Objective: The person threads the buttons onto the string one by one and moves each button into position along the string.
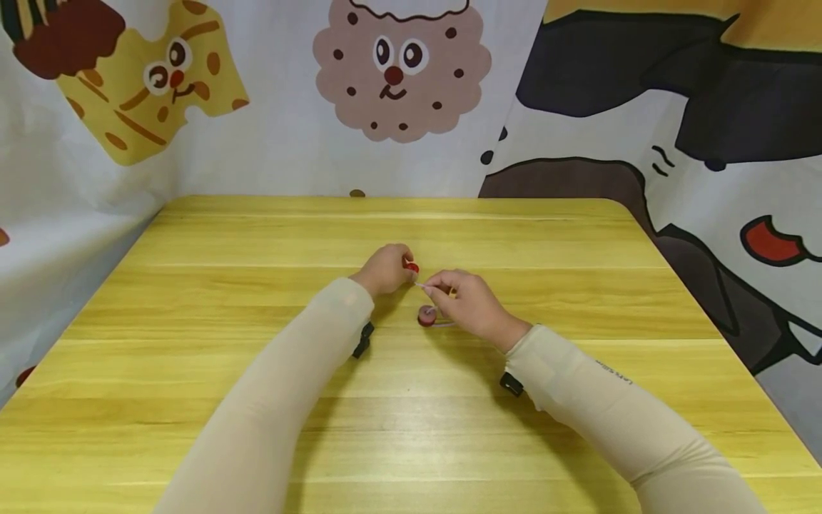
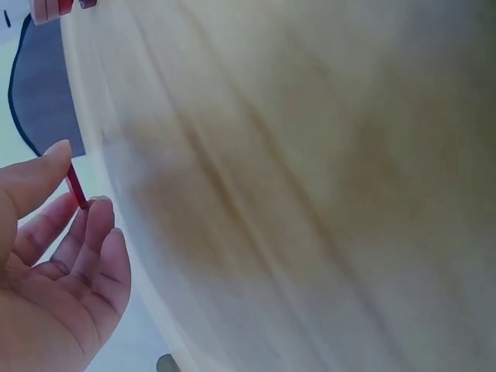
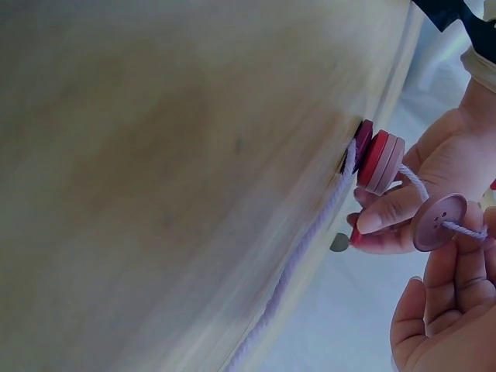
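Between the thumb and fingertips of my left hand [image 1: 387, 268] is a red button [image 1: 412, 268], seen edge-on as a thin red disc in the left wrist view. My right hand [image 1: 472, 303] pinches a pale lilac cord [image 1: 420, 285] close to the left hand. That cord runs through the holes of a dusty-pink button [image 3: 439, 221], which hangs near the right fingertips in the right wrist view. Farther along it sits a small stack of red and pink buttons [image 3: 380, 163], with a dark red button [image 3: 360, 149] at its end. Seen from the head, the stack is low over the tabletop.
Both hands work above the middle of a yellow wood-grain table [image 1: 193, 343]. More cord [image 3: 287, 287] trails away from the dark red button. A white curtain [image 1: 270, 86] printed with cartoon food hangs behind the table. Black wrist mounts [image 1: 511, 384] sit under the sleeves.
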Demonstrator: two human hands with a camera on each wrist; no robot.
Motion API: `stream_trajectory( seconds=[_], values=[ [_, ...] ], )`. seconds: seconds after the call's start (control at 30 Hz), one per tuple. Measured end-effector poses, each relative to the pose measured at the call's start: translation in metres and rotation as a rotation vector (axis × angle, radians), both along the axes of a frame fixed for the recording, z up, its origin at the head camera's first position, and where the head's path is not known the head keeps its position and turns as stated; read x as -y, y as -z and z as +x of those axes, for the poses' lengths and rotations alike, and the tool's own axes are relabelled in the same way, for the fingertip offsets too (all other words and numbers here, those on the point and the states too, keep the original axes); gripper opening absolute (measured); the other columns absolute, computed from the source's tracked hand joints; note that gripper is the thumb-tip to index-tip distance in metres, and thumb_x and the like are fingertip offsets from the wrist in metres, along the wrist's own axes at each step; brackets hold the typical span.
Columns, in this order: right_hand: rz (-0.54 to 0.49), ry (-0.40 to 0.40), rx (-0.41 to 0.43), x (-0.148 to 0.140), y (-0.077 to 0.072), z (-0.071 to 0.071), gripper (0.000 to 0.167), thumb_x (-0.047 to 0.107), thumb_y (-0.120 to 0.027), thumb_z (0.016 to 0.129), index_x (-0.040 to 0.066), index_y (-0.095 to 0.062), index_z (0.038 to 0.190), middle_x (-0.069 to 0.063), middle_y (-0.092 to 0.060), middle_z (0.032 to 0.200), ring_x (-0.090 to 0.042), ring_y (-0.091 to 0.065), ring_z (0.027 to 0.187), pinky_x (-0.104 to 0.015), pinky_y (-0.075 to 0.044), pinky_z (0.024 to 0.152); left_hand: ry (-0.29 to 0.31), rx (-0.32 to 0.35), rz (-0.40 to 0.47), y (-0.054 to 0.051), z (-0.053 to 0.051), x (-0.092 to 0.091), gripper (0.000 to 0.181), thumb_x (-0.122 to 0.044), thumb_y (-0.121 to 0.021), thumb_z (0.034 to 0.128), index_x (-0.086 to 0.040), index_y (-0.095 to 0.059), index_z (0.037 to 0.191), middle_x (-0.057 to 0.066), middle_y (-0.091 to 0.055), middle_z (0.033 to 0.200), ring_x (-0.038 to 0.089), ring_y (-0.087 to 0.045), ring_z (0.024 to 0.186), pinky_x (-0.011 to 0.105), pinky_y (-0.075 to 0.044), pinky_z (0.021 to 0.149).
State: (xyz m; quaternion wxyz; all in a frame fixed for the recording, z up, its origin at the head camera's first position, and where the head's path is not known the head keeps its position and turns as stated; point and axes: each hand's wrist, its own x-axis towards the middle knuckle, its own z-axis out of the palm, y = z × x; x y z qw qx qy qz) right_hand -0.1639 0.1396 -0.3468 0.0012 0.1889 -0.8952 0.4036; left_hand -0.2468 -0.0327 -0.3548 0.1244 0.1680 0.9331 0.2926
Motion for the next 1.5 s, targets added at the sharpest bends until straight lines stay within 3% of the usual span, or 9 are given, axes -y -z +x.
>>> stream_trajectory(
  seconds=[0.23,0.47,0.9,1.5],
  values=[
    [0.026,-0.01,-0.007,-0.001,0.0,0.0,0.018,0.017,-0.06,0.097,0.005,-0.072,0.102,-0.004,-0.063,0.088,-0.019,-0.051,0.08,-0.032,-0.044,0.063,-0.026,-0.02,0.121,-0.004,0.003,0.007,0.039,-0.018,-0.055,0.0999,-0.004,-0.052,0.136,0.016,-0.058,0.114,0.026,-0.056,0.095,0.037,-0.047,0.084],
    [0.028,-0.027,-0.023,0.0,0.002,-0.001,0.017,0.016,-0.061,0.096,0.005,-0.072,0.103,-0.003,-0.065,0.09,-0.018,-0.051,0.079,-0.032,-0.044,0.065,-0.046,-0.023,0.228,-0.013,0.01,0.008,0.036,-0.022,-0.053,0.1011,-0.004,-0.053,0.133,0.015,-0.053,0.122,0.026,-0.053,0.103,0.039,-0.048,0.083],
    [0.036,-0.046,-0.008,0.001,0.0,0.001,0.017,0.016,-0.06,0.097,0.005,-0.072,0.103,-0.002,-0.064,0.088,-0.018,-0.049,0.079,-0.032,-0.043,0.066,-0.098,-0.026,0.359,-0.018,0.027,0.017,0.032,-0.024,-0.055,0.0997,-0.012,-0.055,0.129,0.01,-0.057,0.119,0.026,-0.055,0.102,0.04,-0.049,0.084],
    [0.049,-0.047,-0.031,0.001,-0.001,0.0,0.018,0.017,-0.06,0.097,0.005,-0.072,0.102,-0.002,-0.063,0.086,-0.018,-0.049,0.077,-0.032,-0.043,0.063,-0.081,-0.048,0.436,-0.02,0.044,0.026,0.032,-0.02,-0.059,0.0979,-0.009,-0.056,0.128,0.011,-0.061,0.116,0.026,-0.057,0.102,0.039,-0.05,0.08]
  ],
)
